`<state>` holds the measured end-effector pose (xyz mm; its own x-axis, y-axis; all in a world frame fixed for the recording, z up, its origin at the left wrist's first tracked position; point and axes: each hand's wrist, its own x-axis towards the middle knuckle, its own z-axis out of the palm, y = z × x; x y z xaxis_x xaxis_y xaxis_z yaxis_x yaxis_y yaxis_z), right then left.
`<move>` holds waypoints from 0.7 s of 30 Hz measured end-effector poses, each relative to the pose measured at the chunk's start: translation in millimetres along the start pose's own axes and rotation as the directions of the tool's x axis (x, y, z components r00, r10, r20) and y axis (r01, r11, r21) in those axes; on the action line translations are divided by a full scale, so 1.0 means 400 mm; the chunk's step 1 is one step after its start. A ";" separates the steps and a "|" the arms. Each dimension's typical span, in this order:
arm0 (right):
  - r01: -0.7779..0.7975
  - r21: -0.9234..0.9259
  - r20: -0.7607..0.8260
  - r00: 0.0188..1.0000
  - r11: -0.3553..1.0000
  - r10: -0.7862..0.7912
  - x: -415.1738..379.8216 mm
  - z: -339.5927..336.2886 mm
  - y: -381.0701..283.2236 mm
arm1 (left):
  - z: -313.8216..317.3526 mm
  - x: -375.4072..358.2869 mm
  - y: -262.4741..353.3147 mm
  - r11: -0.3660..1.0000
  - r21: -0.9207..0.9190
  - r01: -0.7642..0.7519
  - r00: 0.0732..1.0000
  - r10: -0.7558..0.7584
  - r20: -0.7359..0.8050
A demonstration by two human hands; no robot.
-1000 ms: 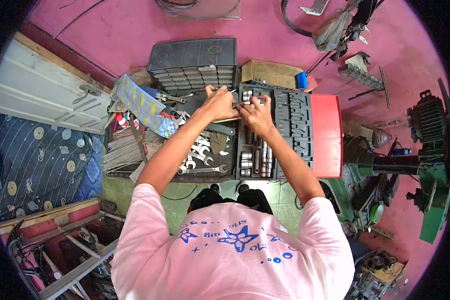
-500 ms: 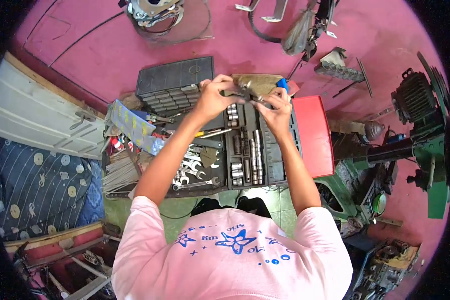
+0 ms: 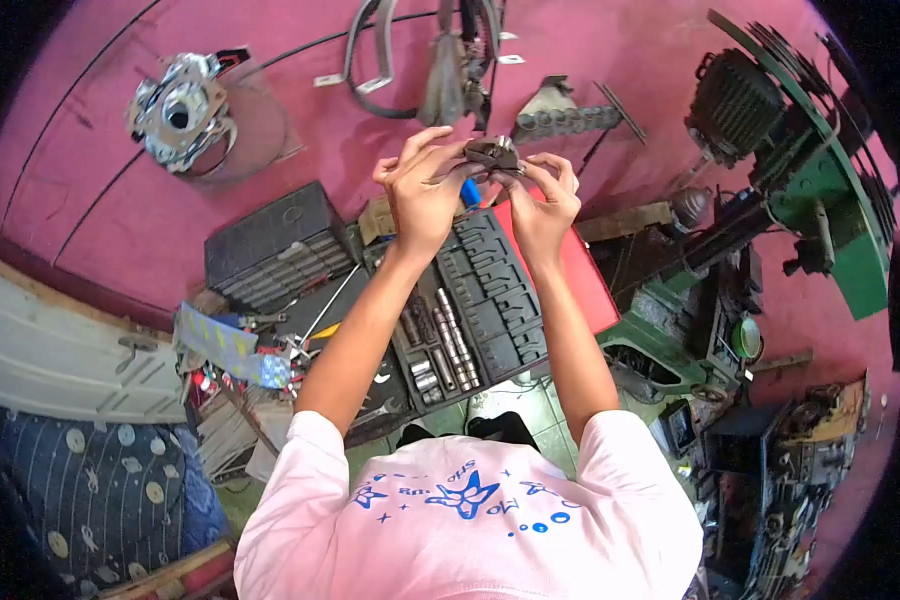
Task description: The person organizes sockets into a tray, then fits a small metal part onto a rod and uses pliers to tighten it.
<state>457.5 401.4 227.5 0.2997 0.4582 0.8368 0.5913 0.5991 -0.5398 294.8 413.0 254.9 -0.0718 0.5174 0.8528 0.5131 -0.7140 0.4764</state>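
Observation:
Between my two raised hands is a small dark metal part [image 3: 493, 153] with a shiny round piece on top. My left hand [image 3: 423, 195] pinches its left side, with the index finger raised. On the right side, the fingers of my right hand [image 3: 543, 208] grip its lower edge. Both hands are above the far end of an open socket set case [image 3: 490, 290], which holds rows of shiny sockets [image 3: 455, 340]. The exact shape of the part is partly hidden by my fingers.
A grey drawer cabinet [image 3: 280, 240] stands left of the case, near wrenches and loose tools. The red case lid [image 3: 590, 285] lies to the right, beside a green machine [image 3: 820, 200]. Metal parts hang on the pink wall, including a round casting [image 3: 178, 112].
The view has turned to the right, so the bench and case appear tilted and further left. Both hands still hold the dark part, which now shows more clearly.

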 end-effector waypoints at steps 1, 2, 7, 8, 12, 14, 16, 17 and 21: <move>0.003 -0.010 -0.016 1.000 1.000 -0.003 0.023 -0.021 0.001 | 0.018 0.008 0.012 1.000 -0.014 -0.012 1.000 0.012 0.005; 0.080 -0.067 -0.018 0.997 0.995 -0.081 0.049 -0.042 0.002 | 0.037 0.018 0.023 1.000 0.021 -0.017 1.000 0.017 0.019; 0.181 -0.225 -0.016 0.982 0.958 -0.189 0.132 -0.130 0.084 | 0.146 0.098 0.079 0.981 0.009 -0.194 0.981 0.194 0.014; 0.206 -0.248 -0.004 0.977 0.946 -0.214 0.147 -0.146 0.099 | 0.174 0.110 0.077 0.969 0.027 -0.246 0.969 0.245 0.027; 0.234 -0.370 0.002 0.968 0.899 -0.251 0.195 -0.201 0.167 | 0.273 0.153 0.091 0.929 0.088 -0.358 0.933 0.354 0.066; 0.255 -0.404 0.000 0.961 0.879 -0.278 0.224 -0.228 0.195 | 0.328 0.171 0.095 0.926 0.058 -0.372 0.928 0.370 0.053; 0.270 -0.430 -0.005 0.953 0.861 -0.301 0.253 -0.247 0.231 | 0.376 0.188 0.100 0.933 0.024 -0.358 0.931 0.355 0.080; 0.268 -0.439 -0.010 0.953 0.857 -0.303 0.270 -0.255 0.253 | 0.404 0.200 0.103 0.932 0.013 -0.363 0.929 0.361 0.080; 0.293 -0.514 0.038 0.947 0.806 -0.320 0.335 -0.281 0.331 | 0.528 0.248 0.084 0.926 -0.053 -0.374 0.924 0.377 0.063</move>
<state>660.2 468.2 278.7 0.0661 0.2671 0.9614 0.9492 0.2803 -0.1431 485.4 539.9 310.5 0.1815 0.2385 0.9540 0.4568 -0.8796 0.1330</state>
